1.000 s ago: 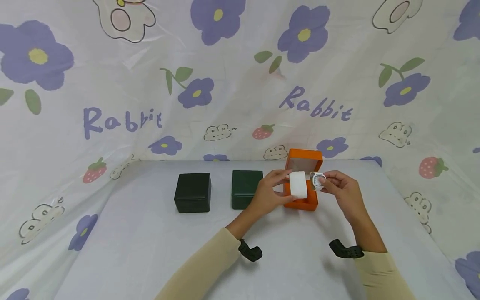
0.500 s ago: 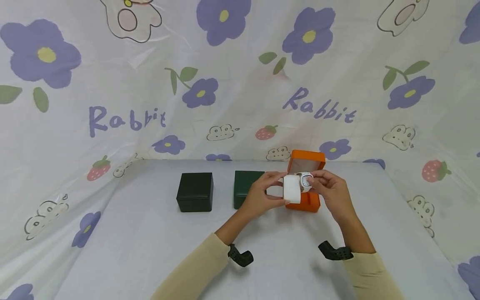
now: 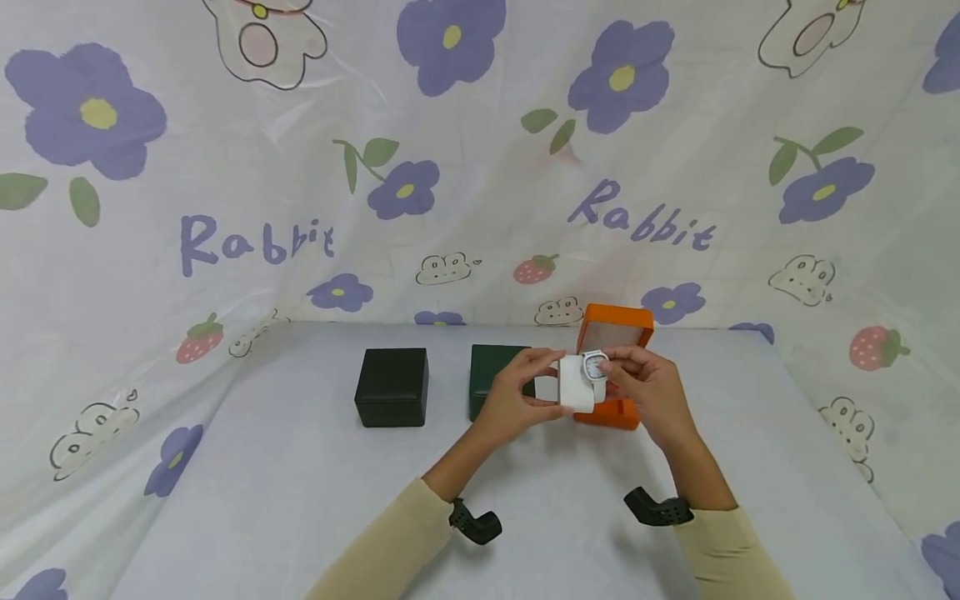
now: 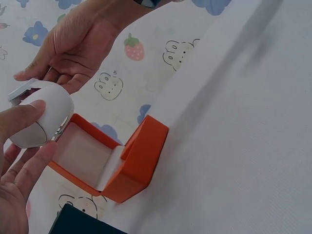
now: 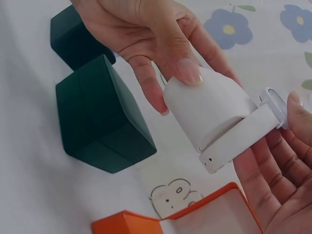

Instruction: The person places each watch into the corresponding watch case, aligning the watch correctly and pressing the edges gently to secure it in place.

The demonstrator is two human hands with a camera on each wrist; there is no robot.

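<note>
My left hand (image 3: 510,398) grips a white watch cushion (image 3: 573,387) between thumb and fingers, above and in front of the open orange watch box (image 3: 617,315). Thumb and fingers of my right hand (image 3: 651,392) pinch a white watch (image 3: 595,367) by its case, at the cushion's right edge. In the right wrist view the watch's white strap (image 5: 243,136) lies along the end of the cushion (image 5: 209,105), its loose end pointing down. Seen from the left wrist, the cushion (image 4: 51,112) hides much of the watch.
A closed green box (image 3: 486,379) stands left of the orange box, partly behind my left hand. Farther left is a closed black box (image 3: 392,387). All stand on a white-covered table (image 3: 315,483) before a flower-printed curtain (image 3: 465,192).
Both hands have moved left and slightly down, off the orange box. The watch has come from beside the cushion to overlap its right edge, its strap now hanging down.
</note>
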